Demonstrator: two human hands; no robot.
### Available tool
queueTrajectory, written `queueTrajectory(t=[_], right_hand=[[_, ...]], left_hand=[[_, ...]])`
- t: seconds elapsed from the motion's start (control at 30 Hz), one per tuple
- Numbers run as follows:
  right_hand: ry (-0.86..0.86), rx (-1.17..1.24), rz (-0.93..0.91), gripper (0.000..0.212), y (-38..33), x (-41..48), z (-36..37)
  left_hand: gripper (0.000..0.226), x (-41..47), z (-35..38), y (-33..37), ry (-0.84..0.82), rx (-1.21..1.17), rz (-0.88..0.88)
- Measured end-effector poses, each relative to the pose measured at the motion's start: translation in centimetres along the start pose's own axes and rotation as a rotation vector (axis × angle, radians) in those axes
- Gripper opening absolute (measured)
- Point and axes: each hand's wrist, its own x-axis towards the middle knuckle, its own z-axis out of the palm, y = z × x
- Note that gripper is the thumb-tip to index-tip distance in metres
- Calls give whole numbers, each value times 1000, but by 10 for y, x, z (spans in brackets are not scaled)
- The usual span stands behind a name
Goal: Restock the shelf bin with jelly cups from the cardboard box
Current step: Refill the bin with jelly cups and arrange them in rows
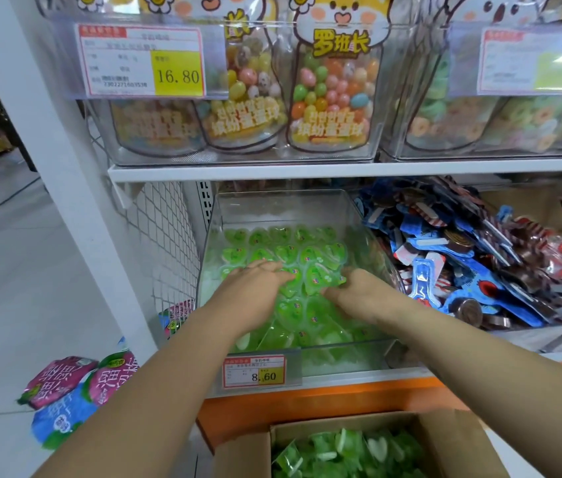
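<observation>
I'm facing the lower shelf [324, 381], which is carrying the clear bin [307, 208]; blue snack packets [445, 257] are lying right of that bin.

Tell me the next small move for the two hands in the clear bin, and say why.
Probably let go and draw both hands back toward the open cardboard box for another batch. The left hand and right hand both rest on the green heart-shaped jelly cups inside the clear plastic shelf bin, whose back part is unfilled, while the box holds more green cups.
</observation>
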Motion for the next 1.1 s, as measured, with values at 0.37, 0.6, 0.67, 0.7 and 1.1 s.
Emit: queueTrajectory(t=[0.37,0.6,0.67,0.7,1.1], right_hand=[[-7,-568,-240,20,-1,-34,-11],[250,-308,-774,15,16,-57,-32],[234,-239,-914,23,24,-67,-37],[233,-220,-948,25,29,-71,-38],[436,162,-730,23,47,-86,-31]], left_hand=[[33,-32,-10,18,10,-211,33],[20,-44,-30,29,73,-655,-92],[23,-47,-37,36,4,-828,-103],[26,-47,-40,40,-48,-878,-93],[18,-40,-34,72,-115,-1356,-141]])
